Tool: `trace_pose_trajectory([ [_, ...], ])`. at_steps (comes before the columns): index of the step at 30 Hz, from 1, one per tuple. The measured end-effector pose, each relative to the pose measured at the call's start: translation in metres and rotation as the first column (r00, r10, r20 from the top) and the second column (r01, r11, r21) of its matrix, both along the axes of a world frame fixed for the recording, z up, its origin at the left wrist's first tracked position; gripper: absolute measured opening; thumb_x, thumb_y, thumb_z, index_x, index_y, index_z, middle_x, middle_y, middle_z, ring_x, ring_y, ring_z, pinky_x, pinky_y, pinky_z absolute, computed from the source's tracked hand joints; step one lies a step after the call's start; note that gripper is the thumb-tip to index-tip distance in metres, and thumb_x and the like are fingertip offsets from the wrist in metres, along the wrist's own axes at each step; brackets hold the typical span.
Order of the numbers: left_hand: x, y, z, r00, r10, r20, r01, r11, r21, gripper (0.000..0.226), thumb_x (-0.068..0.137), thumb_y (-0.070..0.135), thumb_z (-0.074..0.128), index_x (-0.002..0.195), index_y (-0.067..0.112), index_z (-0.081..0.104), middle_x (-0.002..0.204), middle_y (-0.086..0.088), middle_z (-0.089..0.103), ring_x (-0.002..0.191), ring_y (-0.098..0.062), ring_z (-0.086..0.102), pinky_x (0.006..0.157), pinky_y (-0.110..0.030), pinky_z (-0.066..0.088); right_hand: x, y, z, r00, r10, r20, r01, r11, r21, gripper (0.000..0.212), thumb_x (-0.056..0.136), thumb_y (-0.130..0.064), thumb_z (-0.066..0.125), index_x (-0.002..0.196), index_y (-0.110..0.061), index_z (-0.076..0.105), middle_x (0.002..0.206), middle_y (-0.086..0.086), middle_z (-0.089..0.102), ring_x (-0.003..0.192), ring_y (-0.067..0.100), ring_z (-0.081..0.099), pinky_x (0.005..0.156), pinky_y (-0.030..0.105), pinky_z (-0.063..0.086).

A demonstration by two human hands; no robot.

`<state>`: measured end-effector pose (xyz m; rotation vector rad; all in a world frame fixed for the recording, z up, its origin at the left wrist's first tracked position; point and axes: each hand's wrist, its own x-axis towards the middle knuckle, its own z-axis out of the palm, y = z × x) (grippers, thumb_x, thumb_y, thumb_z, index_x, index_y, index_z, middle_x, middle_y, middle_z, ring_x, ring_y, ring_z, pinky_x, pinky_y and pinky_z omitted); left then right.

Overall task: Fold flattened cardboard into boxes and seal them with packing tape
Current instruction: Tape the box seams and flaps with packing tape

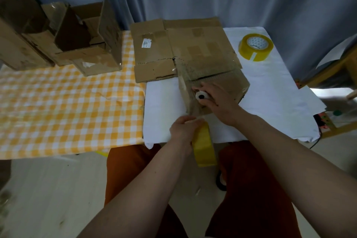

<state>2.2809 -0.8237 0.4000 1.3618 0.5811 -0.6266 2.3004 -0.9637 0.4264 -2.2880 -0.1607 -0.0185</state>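
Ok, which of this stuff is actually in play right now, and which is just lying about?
In play:
- small box being sealed
- tape roll, gripped by left hand
- white-handled tool, gripped by right hand
- flattened cardboard behind it

Lying about:
- spare tape roll
- assembled boxes on the checked cloth

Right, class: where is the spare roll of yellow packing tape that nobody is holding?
In the head view the spare roll of yellow packing tape stands on the white table cover at far right, just right of the flattened cardboard.
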Motion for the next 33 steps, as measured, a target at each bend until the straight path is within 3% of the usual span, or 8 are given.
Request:
trace_pose_trajectory([
  [5, 0.000, 0.003, 0.000, 1.000, -0.006, 0.011, 0.005, 1.000, 0.017, 0.012, 0.079, 0.019, 0.079, 0.087, 0.018, 0.070, 0.106, -0.011, 0.070, 0.101, -0.030, 0.066, 0.093, -0.044, 0.054, -0.001, 0.000, 0.012, 0.997, -0.009, -0.076, 0.014, 0.998, 0.069, 0.024, 0.095, -0.012, 0.054, 0.118, -0.009, 0.055, 0.114, 0.012, 0.057, 0.106, 0.027, 0.054, 0.090, 0.041, 0.045],
  [9, -0.004, 0.002, 0.000, 1.000, -0.013, 0.005, 0.013, 1.000, 0.028, 0.011, 0.079, 0.024, 0.080, 0.082, 0.024, 0.069, 0.106, -0.008, 0.069, 0.102, -0.029, 0.064, 0.094, -0.046, 0.053, -0.011, -0.001, 0.021, 0.995, -0.079, 0.059, 0.080, 0.996, -0.028, 0.022, 0.095, -0.014, 0.054, 0.115, -0.007, 0.060, 0.102, 0.011, 0.063, 0.092, 0.022, 0.057, 0.075, 0.022, 0.043],
  [14, -0.007, 0.000, 0.000, 0.999, 0.012, 0.031, -0.012, 1.000, 0.027, 0.010, 0.083, 0.021, 0.076, 0.078, 0.023, 0.067, 0.099, -0.005, 0.068, 0.101, -0.025, 0.063, 0.096, -0.038, 0.051, -0.027, 0.003, 0.020, 0.985, 0.152, 0.086, -0.123, 0.953, -0.276, 0.036, 0.093, -0.028, 0.042, 0.115, -0.009, 0.063, 0.108, 0.011, 0.062, 0.099, 0.026, 0.056, 0.085, 0.040, 0.048],
  [18, -0.009, 0.001, 0.000, 0.999, 0.007, 0.037, -0.009, 0.999, 0.043, 0.014, 0.083, 0.025, 0.075, 0.075, 0.025, 0.064, 0.103, -0.007, 0.068, 0.103, -0.027, 0.063, 0.096, -0.039, 0.051, -0.023, 0.011, 0.023, 0.964, 0.267, 0.007, -0.251, 0.913, -0.323, 0.040, 0.096, -0.034, 0.039, 0.125, -0.013, 0.056, 0.127, 0.007, 0.056, 0.115, 0.022, 0.052, 0.097, 0.038, 0.044],
  [25, -0.002, 0.014, 0.004, 0.992, -0.090, 0.083, 0.088, 0.996, 0.028, 0.007, 0.087, 0.028, 0.071, 0.086, 0.025, 0.065, 0.101, -0.006, 0.067, 0.095, -0.027, 0.064, 0.081, -0.037, 0.056, -0.010, 0.012, 0.020, 0.978, 0.162, -0.132, -0.185, 0.966, -0.183, 0.041, 0.102, -0.018, 0.038, 0.143, -0.017, 0.037, 0.154, 0.003, 0.027, 0.142, 0.016, 0.017, 0.103, 0.013, 0.009],
  [28, 0.011, 0.023, 0.010, 0.988, -0.123, 0.088, 0.126, 0.992, -0.018, 0.007, 0.087, 0.022, 0.071, 0.086, 0.020, 0.065, 0.102, -0.012, 0.068, 0.100, -0.034, 0.065, 0.089, -0.046, 0.055, -0.003, 0.021, 0.008, 0.993, 0.065, -0.104, -0.074, 0.993, -0.092, 0.038, 0.102, -0.021, 0.039, 0.140, -0.021, 0.042, 0.154, 0.001, 0.027, 0.142, 0.009, 0.010, 0.113, 0.023, 0.003],
  [31, 0.022, 0.029, 0.014, 0.983, -0.149, 0.103, 0.151, 0.989, -0.003, 0.008, 0.084, 0.023, 0.073, 0.083, 0.020, 0.066, 0.105, -0.015, 0.068, 0.103, -0.036, 0.064, 0.092, -0.051, 0.053, 0.006, 0.032, 0.003, 0.992, -0.043, -0.121, 0.041, 0.999, -0.013, 0.038, 0.102, -0.024, 0.038, 0.139, -0.020, 0.044, 0.149, -0.001, 0.033, 0.143, 0.017, 0.012, 0.112, 0.030, 0.010],
  [33, 0.031, 0.035, 0.016, 0.982, -0.129, 0.141, 0.129, 0.992, 0.013, 0.008, 0.084, 0.021, 0.074, 0.082, 0.020, 0.066, 0.107, -0.012, 0.068, 0.102, -0.034, 0.064, 0.093, -0.050, 0.053, 0.013, 0.042, 0.004, 0.991, -0.111, -0.072, 0.116, 0.991, 0.068, 0.026, 0.101, -0.023, 0.040, 0.124, -0.018, 0.052, 0.126, 0.003, 0.049, 0.127, 0.020, 0.035, 0.098, 0.029, 0.027],
])
